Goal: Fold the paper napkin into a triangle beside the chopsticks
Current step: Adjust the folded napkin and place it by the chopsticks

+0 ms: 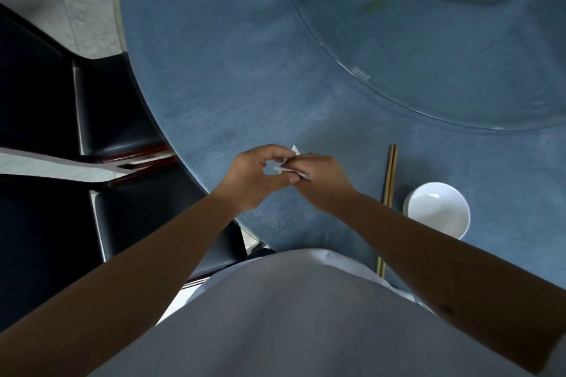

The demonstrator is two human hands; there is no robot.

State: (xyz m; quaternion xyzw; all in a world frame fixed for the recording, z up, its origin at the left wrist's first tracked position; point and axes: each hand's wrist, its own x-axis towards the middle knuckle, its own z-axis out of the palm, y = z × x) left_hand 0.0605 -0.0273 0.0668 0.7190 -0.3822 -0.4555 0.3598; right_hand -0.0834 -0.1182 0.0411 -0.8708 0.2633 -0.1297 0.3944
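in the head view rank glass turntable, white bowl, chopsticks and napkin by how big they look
1. glass turntable, partly cut off
2. white bowl
3. chopsticks, longer but thin, so close
4. napkin, mostly hidden by hands

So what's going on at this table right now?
A person stands at a round table with a blue cloth, working a small white paper napkin between both hands. The left hand and right hand each pinch it above the cloth, mid-fold. A pair of wooden chopsticks lies just right of the hands, beside an empty white bowl.

napkin (293, 162) mostly hidden by hands
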